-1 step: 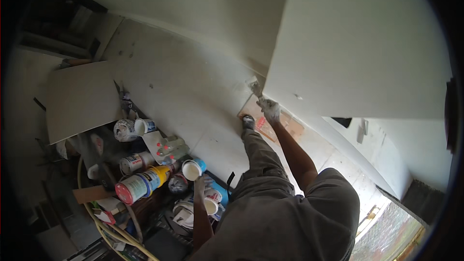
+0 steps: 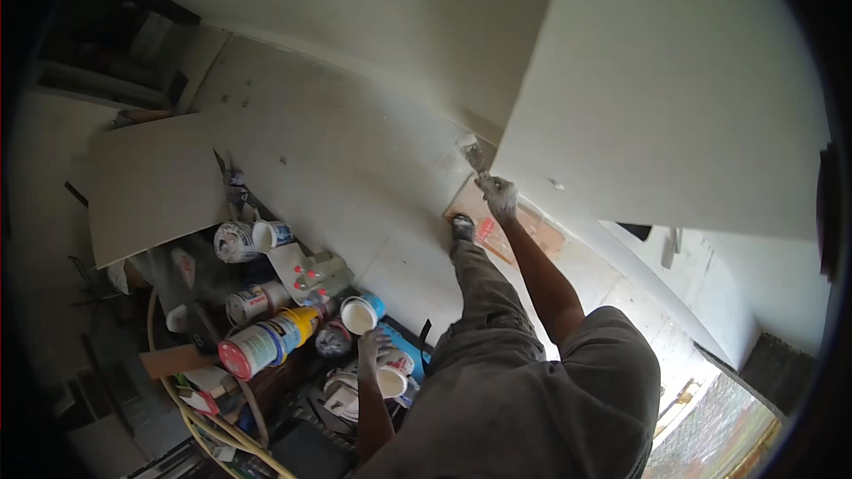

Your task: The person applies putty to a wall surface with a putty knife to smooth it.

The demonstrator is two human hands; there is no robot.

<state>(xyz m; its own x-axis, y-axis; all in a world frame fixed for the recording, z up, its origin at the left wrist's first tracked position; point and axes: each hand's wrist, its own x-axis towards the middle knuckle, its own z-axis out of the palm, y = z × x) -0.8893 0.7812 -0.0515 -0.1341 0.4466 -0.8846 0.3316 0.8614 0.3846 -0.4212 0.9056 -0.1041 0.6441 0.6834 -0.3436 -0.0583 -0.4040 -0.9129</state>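
Observation:
My right hand [image 2: 500,199], smeared with white, is closed around a putty knife [image 2: 471,152] whose wide flat end carries white stuff. That end points away from me, close to the foot of the pale wall by the edge of a jutting white panel [image 2: 657,98]. Down at the left, my left hand [image 2: 374,342] has its fingers stretched out among the buckets and appears to hold nothing. Just beyond its fingers is an open blue-and-white bucket [image 2: 359,314] with whitish contents. A second open white bucket [image 2: 391,381] sits beside the wrist; whether the hand touches either one is unclear.
Left of me lie a yellow bucket [image 2: 303,323], a red-ended bucket [image 2: 246,354], several clear bottles with red caps [image 2: 321,277] and a yellowish hose [image 2: 213,430]. A pale board [image 2: 160,186] leans farther off. My foot [image 2: 462,226] is on a brown board [image 2: 486,217].
The whole view has shifted slightly, so things appear a little farther right. Both hands keep nearly the same places, the putty knife still in my right hand.

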